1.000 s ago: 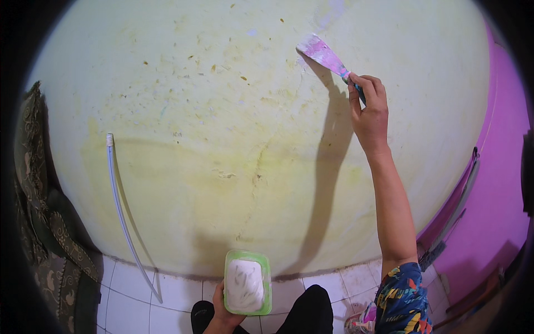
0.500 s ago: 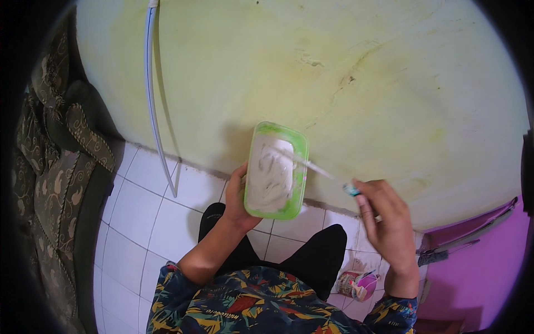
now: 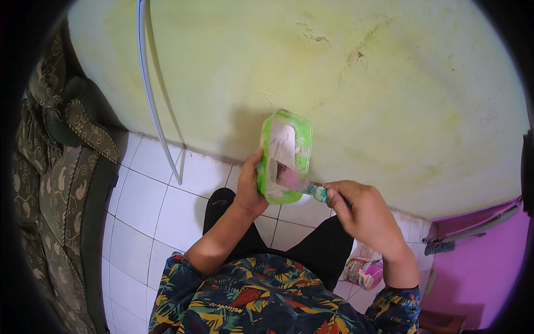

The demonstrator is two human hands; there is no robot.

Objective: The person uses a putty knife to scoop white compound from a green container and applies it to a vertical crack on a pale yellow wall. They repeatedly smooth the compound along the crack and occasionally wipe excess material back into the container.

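In front of a stained yellow-green wall (image 3: pixel 389 100), the left hand (image 3: pixel 250 192) grips a green plastic tub (image 3: pixel 285 156) of white filler, fingers wrapped round its side. The right hand (image 3: pixel 361 214), fingers clamped on the handle, dips a putty knife (image 3: pixel 295 181) into the tub. A white pipe (image 3: pixel 150 94) runs down the wall to the tiled floor (image 3: pixel 150 206), beside a patterned sofa (image 3: pixel 61 183).

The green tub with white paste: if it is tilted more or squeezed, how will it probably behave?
The green tub looks like thin plastic, so it probably flexes under the left hand. The white paste clings to the tilted tub, so it seems thick and unlikely to spill. The scraper in the right hand may push it sideways.
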